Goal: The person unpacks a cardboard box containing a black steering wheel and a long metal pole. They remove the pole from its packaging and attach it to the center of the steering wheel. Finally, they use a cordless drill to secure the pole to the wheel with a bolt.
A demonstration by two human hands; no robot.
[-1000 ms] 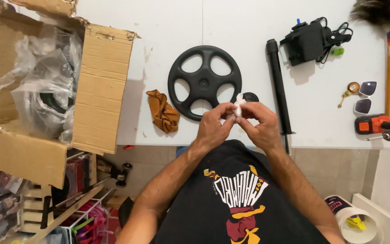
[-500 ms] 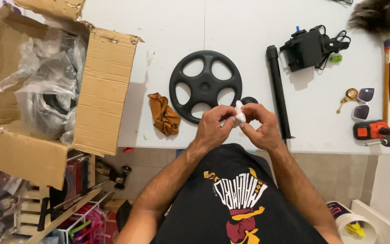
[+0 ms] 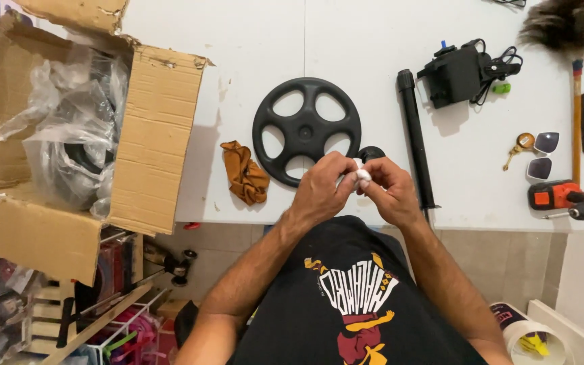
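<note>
Two hands, my left hand (image 3: 322, 189) and right hand (image 3: 386, 189), meet at frame centre over the worktop (image 3: 251, 61) edge, fingers pinched narrowly on a small white piece (image 3: 361, 177). Black wheel (image 3: 306, 130) just above lies untouched; fitting appears unfinished.

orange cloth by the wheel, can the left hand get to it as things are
Probably yes: the orange cloth lies bare on the white table, just left of the left hand, though that hand is pinching a small white piece.
</note>
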